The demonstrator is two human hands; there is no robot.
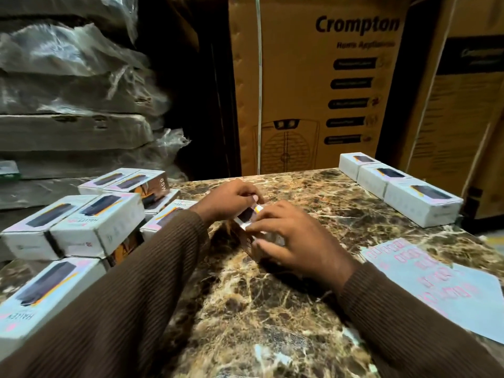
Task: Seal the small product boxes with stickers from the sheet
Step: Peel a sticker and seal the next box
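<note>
Fingers (246,192) of the left hand (231,199): curled, pinching the far end of one small product box (249,215) held at the middle of the tabletop (272,296).

Fingers (266,225) of the right hand (294,238): bent down over the near end of the same box, thumb along its lower side; whether a sticker lies under the fingertips cannot be told, as the hands hide most of the carton.

Head view, items relative to the fingers:
- Box in hand: tilted, dark printed panel showing between the two hands, near end resting on or close to the marble-patterned tabletop.
- Sticker sheet (441,285): pale blue with pink printed labels, flat on the tabletop to the right of the right-hand fingers, apart from them.
- Stacked white boxes (90,222): piled to the left of the left-hand fingers, several layers.
- Row of three boxes (401,186): beyond and to the right of the fingers, along the far edge.
- Crompton carton (313,85): brown, upright behind the tabletop.
- Plastic-wrapped bundles (68,77): far left, behind the stack.

Risk notes: a sticker pressed while the box is tilted may land crooked or miss the flap seam, since the right-hand fingers cover the target. Loose pinching at the far end could let the box slip or twist. The left sleeve (136,282) lies close to the stack and could nudge it.
</note>
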